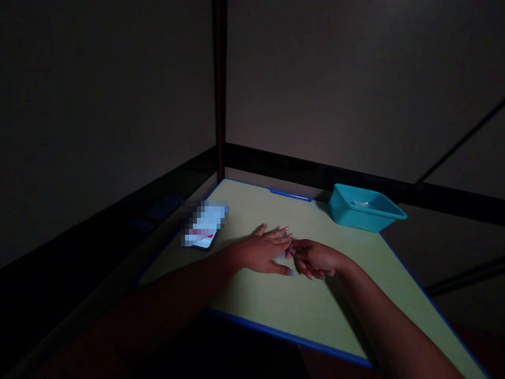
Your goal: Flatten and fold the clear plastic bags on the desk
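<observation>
My left hand lies palm down above the pale table top, its fingers spread and the thumb held apart. My right hand meets it from the right, at the tips of the left fingers. Thumb and index finger of the right hand are pinched together, while its other fingers curl below. Whatever is between them, if anything, is too small and dark to make out. The left thumbnail and some other nails look pale.
A lit phone, partly pixelated, lies at the table's left edge. At the back right corner stands a turquoise plastic basket with something shiny inside. The table has a blue rim. Dark walls meet behind it.
</observation>
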`<state>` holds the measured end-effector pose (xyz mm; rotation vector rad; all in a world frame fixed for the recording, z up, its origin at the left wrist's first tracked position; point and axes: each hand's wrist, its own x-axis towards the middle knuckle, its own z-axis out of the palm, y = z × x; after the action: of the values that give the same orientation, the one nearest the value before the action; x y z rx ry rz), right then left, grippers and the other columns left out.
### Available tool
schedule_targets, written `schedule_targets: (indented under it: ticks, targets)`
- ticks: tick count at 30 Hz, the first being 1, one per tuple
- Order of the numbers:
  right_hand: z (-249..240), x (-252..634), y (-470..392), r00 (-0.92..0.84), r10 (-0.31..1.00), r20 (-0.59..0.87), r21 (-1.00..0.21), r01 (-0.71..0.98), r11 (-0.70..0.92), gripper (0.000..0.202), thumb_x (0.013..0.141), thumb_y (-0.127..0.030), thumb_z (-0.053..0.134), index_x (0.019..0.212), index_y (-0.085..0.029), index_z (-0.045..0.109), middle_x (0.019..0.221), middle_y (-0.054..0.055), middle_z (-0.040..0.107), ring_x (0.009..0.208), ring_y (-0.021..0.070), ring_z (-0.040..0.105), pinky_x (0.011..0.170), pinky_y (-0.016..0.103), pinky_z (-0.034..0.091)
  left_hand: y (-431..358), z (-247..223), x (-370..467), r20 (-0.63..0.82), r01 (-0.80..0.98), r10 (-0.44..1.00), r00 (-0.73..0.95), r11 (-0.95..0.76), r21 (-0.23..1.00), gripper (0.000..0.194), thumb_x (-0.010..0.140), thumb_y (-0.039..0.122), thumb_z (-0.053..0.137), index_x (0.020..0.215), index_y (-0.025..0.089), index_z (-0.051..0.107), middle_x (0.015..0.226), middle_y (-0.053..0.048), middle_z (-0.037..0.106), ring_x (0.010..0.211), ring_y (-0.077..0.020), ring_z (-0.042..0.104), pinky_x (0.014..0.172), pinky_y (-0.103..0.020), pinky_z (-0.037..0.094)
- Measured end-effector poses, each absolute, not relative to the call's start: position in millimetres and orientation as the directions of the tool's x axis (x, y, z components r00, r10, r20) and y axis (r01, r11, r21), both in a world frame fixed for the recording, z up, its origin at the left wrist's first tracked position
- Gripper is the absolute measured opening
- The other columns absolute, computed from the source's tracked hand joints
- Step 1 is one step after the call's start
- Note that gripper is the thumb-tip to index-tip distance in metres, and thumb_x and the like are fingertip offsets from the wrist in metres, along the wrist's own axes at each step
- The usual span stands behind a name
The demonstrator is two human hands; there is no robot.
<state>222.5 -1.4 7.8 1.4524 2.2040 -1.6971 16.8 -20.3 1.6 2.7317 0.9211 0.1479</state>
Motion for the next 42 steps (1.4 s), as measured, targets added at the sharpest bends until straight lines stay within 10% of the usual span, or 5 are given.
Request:
schedule_targets:
  ticks: [16,33,42]
  targets:
    - [13.3,215.0,-8.7,-0.494,0.676,-0.547,-0.719,0.691,-0.078,0.012,0.089,-0.016,0.031,0.092,-0.02,0.042,0.042,-0.008,0.051,0.026,0.0063,0.039,0.031,0.014,0.035,-9.7,-5.4,12.7,0.025,0.616,0.632,0.774,-0.762,0.203,0.042,0.092,0.055,0.028,0.127,0.039,0.046,0.151,0.004,0.02,0.14,-0.0235,0.004,0.106,-0.059,0.004]
    - [22.7,209.4,-15.3,-0.461,0.678,-0.572,-0.675,0.734,-0.07,0.009,0.089,-0.015,0.035,0.088,-0.02,0.042,0.042,-0.007,0.051,0.028,0.0071,0.042,0.032,0.015,0.038,10.3,-12.4,5.8,0.149,0.891,0.893,0.425,-0.442,0.109,0.053,0.091,0.054,0.031,0.139,0.032,0.033,0.151,-0.009,0.016,0.139,-0.0311,0.003,0.103,-0.062,0.009]
    - [22.8,215.0,-8.2,-0.487,0.744,-0.457,-0.742,0.67,-0.017,0.014,0.088,-0.018,0.033,0.084,-0.019,0.046,0.039,-0.008,0.047,0.028,0.0076,0.038,0.034,0.016,0.034,5.6,-11.8,2.7,0.091,0.78,0.793,0.602,-0.609,0.143,0.055,0.085,0.057,0.045,0.136,0.038,0.036,0.152,-0.006,0.014,0.139,-0.0306,0.002,0.103,-0.061,0.01]
